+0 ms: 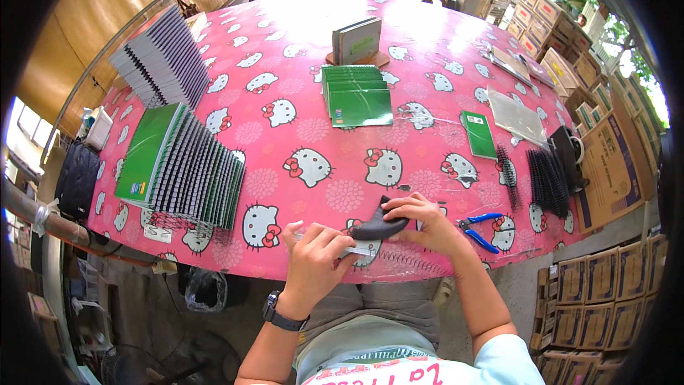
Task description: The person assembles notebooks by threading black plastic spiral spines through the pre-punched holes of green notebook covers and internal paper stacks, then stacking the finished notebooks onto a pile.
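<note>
Near the table's front edge, my left hand [319, 251] is closed around a narrow, clear or silvery strip [360, 250]. My right hand [420, 219] grips a curved, soft-looking black piece [381, 225]; its exact kind is unclear. From the strip's end a thin wire spiral [410, 262] stretches rightward along the table edge. Blue-handled pliers [479, 232] lie open just right of my right hand. Beyond them are a bundle of black binding coils [547, 182] and a smaller coil bunch [507, 177].
Spiral notebooks with green covers [187, 171] are stacked at left, below a taller notebook stack [162, 57]. More green notebooks [356, 98] fan out mid-table before an upright book [358, 40]. A small green notebook [478, 135] and clear plastic sleeve [516, 117] lie right. Cartons [613, 164] stand alongside.
</note>
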### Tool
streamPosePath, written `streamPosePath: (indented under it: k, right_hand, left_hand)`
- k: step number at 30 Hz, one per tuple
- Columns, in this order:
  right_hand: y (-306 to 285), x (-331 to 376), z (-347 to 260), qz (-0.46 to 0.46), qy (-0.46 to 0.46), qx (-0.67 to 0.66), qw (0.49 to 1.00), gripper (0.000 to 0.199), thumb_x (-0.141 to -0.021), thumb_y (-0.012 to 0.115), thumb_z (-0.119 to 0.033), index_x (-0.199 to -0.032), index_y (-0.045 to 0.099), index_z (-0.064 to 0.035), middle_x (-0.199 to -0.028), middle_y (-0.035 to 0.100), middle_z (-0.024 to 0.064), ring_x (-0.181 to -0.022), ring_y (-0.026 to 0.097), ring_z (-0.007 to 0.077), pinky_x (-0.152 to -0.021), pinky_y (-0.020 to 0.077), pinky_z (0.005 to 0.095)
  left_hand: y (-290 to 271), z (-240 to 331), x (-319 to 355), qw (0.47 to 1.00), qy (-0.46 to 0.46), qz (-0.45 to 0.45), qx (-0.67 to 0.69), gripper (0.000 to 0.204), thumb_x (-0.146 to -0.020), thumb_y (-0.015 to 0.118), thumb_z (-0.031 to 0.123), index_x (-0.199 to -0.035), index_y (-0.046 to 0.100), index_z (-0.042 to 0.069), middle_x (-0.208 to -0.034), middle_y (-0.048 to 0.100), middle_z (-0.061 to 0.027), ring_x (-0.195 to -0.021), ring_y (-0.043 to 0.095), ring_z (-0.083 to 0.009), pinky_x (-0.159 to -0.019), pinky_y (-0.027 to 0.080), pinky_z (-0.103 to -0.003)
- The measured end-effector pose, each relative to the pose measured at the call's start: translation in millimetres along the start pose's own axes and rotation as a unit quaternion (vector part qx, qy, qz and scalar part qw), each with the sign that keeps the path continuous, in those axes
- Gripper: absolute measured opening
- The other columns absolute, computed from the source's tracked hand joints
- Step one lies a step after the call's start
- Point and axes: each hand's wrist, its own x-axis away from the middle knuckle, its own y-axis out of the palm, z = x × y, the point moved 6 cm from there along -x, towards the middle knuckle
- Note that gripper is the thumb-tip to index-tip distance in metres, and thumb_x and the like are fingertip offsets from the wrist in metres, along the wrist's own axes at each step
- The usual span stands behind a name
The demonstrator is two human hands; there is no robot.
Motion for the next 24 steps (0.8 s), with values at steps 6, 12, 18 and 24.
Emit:
streamPosePath:
  k: [6,12,18,24]
  right_hand:
    - [3.3,4.3,-26.4,-0.077,-0.085,-0.222,0.968,0.029,-0.064,0.066,0.006,-0.092,0.067,-0.0017,-0.099,0.069,0.0093,-0.094,0.062,0.0219,-0.089,0.0439,0.0328]
    - [1.2,-3.1,-27.1,-0.041,-0.042,-0.229,0.972,0.022,-0.065,0.065,0.006,-0.086,0.066,-0.0001,-0.094,0.070,0.0122,-0.092,0.064,0.0233,-0.084,0.0475,0.0354]
    - [1.6,-9.1,-28.2,-0.045,-0.053,-0.261,0.963,0.026,-0.061,0.062,0.008,-0.086,0.065,0.0002,-0.094,0.070,0.0125,-0.090,0.065,0.0231,-0.081,0.0492,0.0335]
    - [-0.1,-20.4,-19.2,-0.006,-0.012,-0.080,0.997,0.029,-0.060,0.065,0.008,-0.087,0.067,-0.0025,-0.095,0.071,0.0090,-0.089,0.064,0.0216,-0.081,0.0494,0.0327]
  left_hand:
    - [1.0,-2.1,1.5,1.000,0.010,-0.020,0.019,0.023,-0.062,0.080,0.022,-0.080,0.066,0.018,-0.080,0.064,0.0057,-0.084,0.057,-0.0133,-0.094,0.026,-0.045]
    - [1.5,-5.9,4.0,1.000,0.016,-0.004,0.025,0.027,-0.059,0.082,0.024,-0.080,0.066,0.018,-0.076,0.063,0.0066,-0.080,0.058,-0.0125,-0.095,0.027,-0.044]
    - [0.3,-9.8,5.5,0.997,-0.027,0.004,0.071,0.049,-0.059,0.084,0.025,-0.102,0.061,0.019,-0.074,0.062,0.0090,-0.078,0.058,-0.0105,-0.096,0.025,-0.044]
    - [-20.7,-18.6,6.6,0.998,-0.039,0.050,0.022,0.093,-0.052,0.089,0.021,-0.132,0.044,0.012,-0.096,0.063,0.0018,-0.090,0.057,-0.0135,-0.102,0.026,-0.045]
